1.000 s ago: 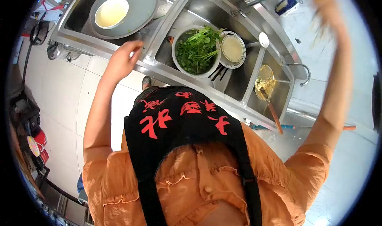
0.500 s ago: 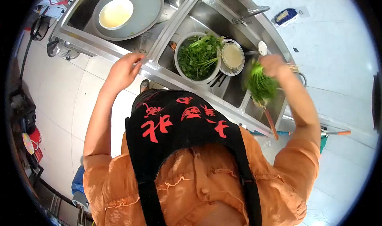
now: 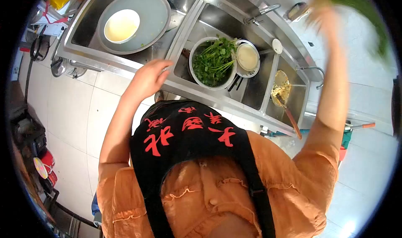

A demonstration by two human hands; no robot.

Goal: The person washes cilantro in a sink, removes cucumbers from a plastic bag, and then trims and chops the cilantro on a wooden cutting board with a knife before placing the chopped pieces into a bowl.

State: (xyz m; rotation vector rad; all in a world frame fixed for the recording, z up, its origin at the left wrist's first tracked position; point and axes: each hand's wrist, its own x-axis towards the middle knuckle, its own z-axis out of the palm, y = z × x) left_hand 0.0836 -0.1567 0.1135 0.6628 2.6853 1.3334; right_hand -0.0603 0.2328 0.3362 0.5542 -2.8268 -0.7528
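Note:
At the upper right my right hand is raised and blurred by motion, closed on a bunch of green herbs that swings out to its right. My left hand hovers at the front edge of the sink, fingers apart and holding nothing. A white bowl of leafy greens sits in the middle basin. Against its right side stands a smaller bowl with a pale lid or content, with dark sticks below it.
In the left basin a grey round lid carries a cream bowl. A strainer with food scraps and a wooden handle lies in the right basin. Faucets rise behind; a brush lies beyond.
My right hand swung down over the right basin with the herbs, then back up to the upper right. My left hand has shifted right and slightly down.

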